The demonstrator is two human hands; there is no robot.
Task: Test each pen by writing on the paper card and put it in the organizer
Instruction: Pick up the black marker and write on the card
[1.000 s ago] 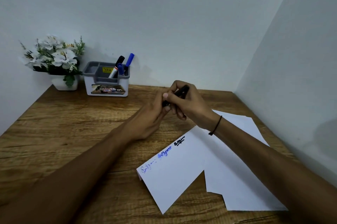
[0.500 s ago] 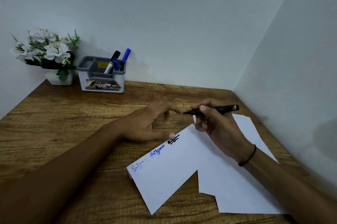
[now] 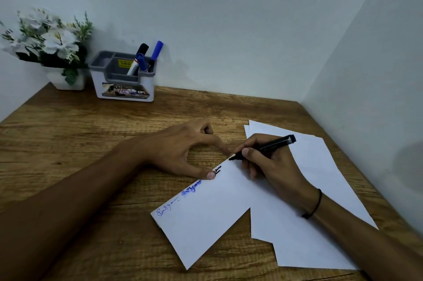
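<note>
My right hand (image 3: 267, 166) grips a black marker (image 3: 272, 144), its tip touching the upper edge of the white paper card (image 3: 206, 219). The card lies slanted on the wooden table (image 3: 68, 138) and carries blue and black scribbles along its top edge. My left hand (image 3: 180, 150) rests on the table with fingers spread, thumb and a fingertip pressing the card's edge; whether it holds the marker's cap is hidden. At the back left stands the grey and white organizer (image 3: 123, 84) with three pens in it: one black-capped, two blue-capped.
More white sheets (image 3: 320, 189) lie under and to the right of the card, near the right wall. A white pot of artificial flowers (image 3: 50, 47) sits in the back left corner beside the organizer. Walls close the table at the back and right.
The hands were together at the marker, then parted. My right hand has brought the marker tip down to the card; my left hand has settled on the card's edge.
</note>
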